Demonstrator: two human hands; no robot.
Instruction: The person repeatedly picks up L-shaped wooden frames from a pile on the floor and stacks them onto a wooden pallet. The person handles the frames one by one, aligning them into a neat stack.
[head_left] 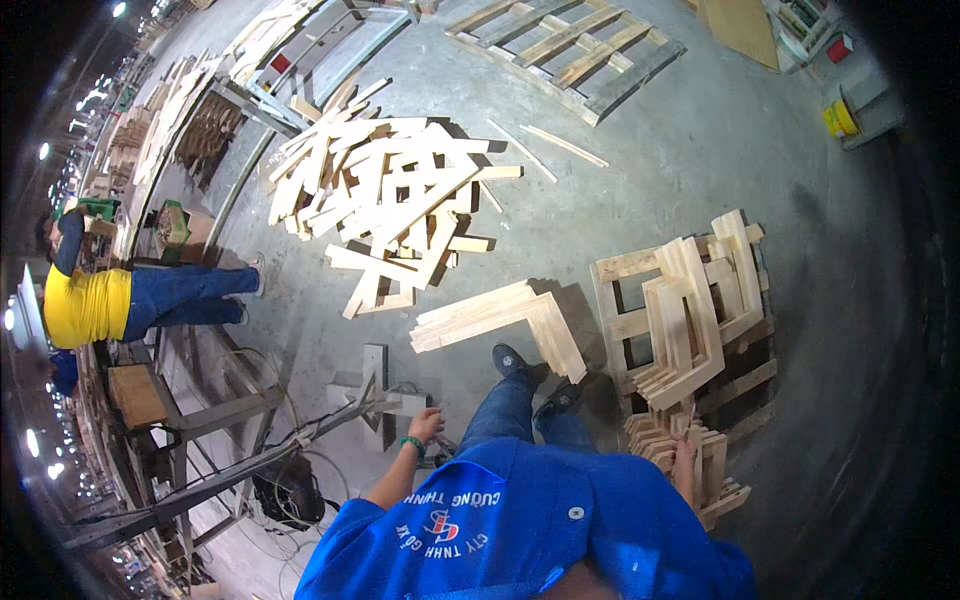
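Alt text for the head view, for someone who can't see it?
A person's right hand is at stacked wooden pieces by a loaded pallet; the left hand is out near a grey cross-shaped base. Ahead lie L-shaped pieces and a large board heap; a yellow-shirted worker stands left.

Right hand indistinct against angled wooden pieces, its grip unclear; blue shirt cut off below

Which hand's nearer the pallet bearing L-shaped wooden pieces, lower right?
Right. The right hand is at the stacked slats by the pallet's near end; the left hand is well off to its left.
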